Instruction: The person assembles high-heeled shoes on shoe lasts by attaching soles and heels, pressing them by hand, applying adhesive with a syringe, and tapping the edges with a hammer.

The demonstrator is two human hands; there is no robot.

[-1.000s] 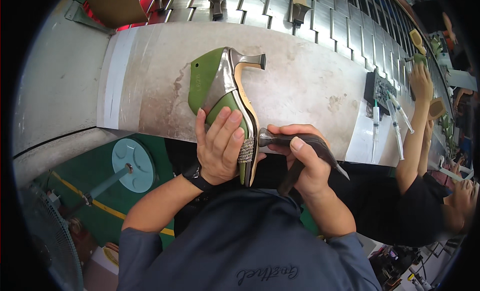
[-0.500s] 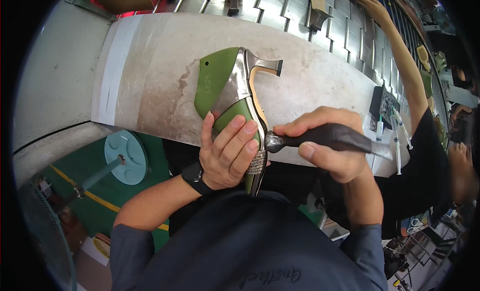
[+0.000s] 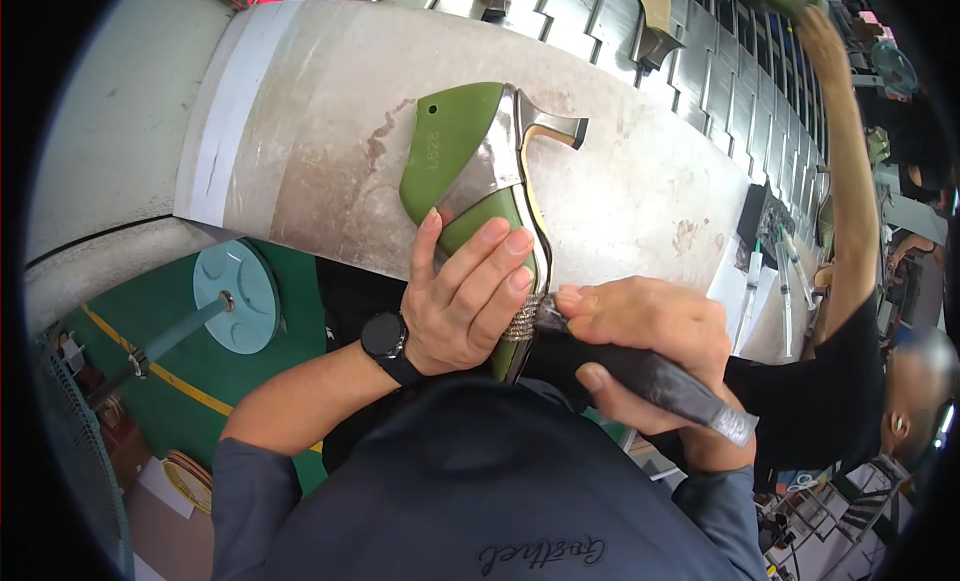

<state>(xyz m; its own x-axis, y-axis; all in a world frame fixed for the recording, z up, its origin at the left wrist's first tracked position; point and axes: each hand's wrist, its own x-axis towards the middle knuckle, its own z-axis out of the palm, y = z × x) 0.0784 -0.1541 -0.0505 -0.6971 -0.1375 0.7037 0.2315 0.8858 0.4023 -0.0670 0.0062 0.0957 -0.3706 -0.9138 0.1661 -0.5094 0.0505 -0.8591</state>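
My left hand (image 3: pixel 462 306) is wrapped round a silver high-heeled shoe (image 3: pixel 490 166) fitted over a green shoe last (image 3: pixel 450 141). The shoe lies on its side, heel pointing away to the right and toe toward my body. Near the toe runs a sparkling stone-set band (image 3: pixel 520 323), partly under my fingertips. My right hand (image 3: pixel 665 331) grips a dark hammer-like tool (image 3: pixel 655 376) with a flat metal tip at its lower right end. Its other end is at the sole edge beside the band; whether it touches cannot be told.
A stained pale worktable (image 3: pixel 330 111) lies beneath the shoe. Syringes (image 3: pixel 752 296) and a dark box (image 3: pixel 762 213) sit at its right. Beyond runs a metal-slat conveyor (image 3: pixel 570 21) with shoe parts. A co-worker's arm (image 3: pixel 850 171) reaches along the right. A light blue stool (image 3: pixel 240 291) stands lower left.
The tool's working end has moved down along the sole toward the toe band, and its flat tip has swung lower. The shoe sits slightly further right in view. The co-worker's arm has shifted.
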